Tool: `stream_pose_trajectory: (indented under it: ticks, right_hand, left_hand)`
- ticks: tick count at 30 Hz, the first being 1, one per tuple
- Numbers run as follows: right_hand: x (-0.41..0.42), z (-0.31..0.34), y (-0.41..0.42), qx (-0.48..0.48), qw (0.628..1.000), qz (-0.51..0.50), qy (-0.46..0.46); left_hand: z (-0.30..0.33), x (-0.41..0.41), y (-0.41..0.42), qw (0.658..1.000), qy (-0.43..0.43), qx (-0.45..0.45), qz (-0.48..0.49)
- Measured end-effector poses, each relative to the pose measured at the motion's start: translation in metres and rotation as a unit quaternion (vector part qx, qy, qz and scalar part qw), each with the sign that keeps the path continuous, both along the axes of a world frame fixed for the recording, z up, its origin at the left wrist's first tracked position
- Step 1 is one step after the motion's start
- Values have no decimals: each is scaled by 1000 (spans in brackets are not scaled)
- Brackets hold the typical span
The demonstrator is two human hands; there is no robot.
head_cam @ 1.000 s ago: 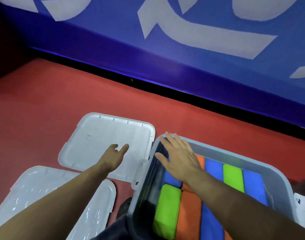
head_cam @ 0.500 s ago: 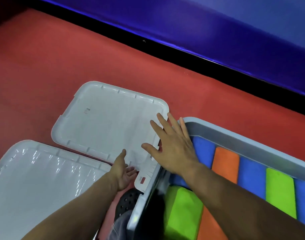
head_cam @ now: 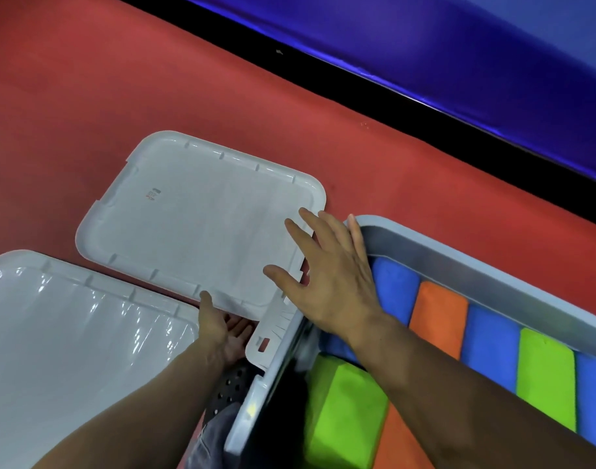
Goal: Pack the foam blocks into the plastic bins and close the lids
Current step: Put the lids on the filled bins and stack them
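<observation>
We looked down on a red carpeted floor [head_cam: 86,79] that ran up to a black skirting strip [head_cam: 408,93] and a glossy blue wall [head_cam: 459,38]. At lower right stood a grey plastic bin [head_cam: 476,275], open on top and packed with rectangular foam blocks laid side by side: a blue foam block [head_cam: 394,286] nearest the bin's far corner, then an orange foam block [head_cam: 438,316], a second blue foam block [head_cam: 489,336] and a lime-green foam block [head_cam: 543,374], with a larger lime-green foam block [head_cam: 344,411] in the near row beside another orange foam block [head_cam: 398,441]. At lower left lay a shiny pale grey plastic lid [head_cam: 69,350], flat on the floor. Beside it, touching the bin's left edge, was a matt pale grey plastic lid [head_cam: 195,218], underside up with its ribbed rim showing. Our right hand [head_cam: 330,275] reached across the bin's corner with fingers straight and spread over that lid's right edge, its grip apart. Our left hand [head_cam: 222,330] was at the lid's near edge, thumb on top and fingers tucked beneath, its grip clamped on the lid. Below the left hand showed a dark perforated shoe [head_cam: 228,387] and grey trouser fabric [head_cam: 215,431].
</observation>
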State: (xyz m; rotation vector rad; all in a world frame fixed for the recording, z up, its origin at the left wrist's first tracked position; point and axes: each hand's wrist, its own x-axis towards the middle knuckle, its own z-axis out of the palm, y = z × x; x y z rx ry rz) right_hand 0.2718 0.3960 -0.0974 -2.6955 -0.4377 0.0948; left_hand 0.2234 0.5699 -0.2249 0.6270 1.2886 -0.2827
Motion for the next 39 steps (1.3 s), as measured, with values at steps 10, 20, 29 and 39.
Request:
stream_pose_trajectory:
  ticks: [10, 20, 29, 39]
  right_hand:
    - [1, 3, -2, -28, 999, 13, 29]
    - [-21, 51, -21, 32, 996, -10, 82]
    - [-37, 163, -44, 3, 1000, -23, -4]
    - [-129, 301, -128, -39, 976, -105, -187]
  left_hand:
    - [17, 21, -3, 996, -8, 15, 90]
    - [117, 55, 44, 941, 58, 325, 72]
    - [259, 25, 53, 656, -133, 678, -304]
    - [391, -19, -15, 340, -312, 782, -419]
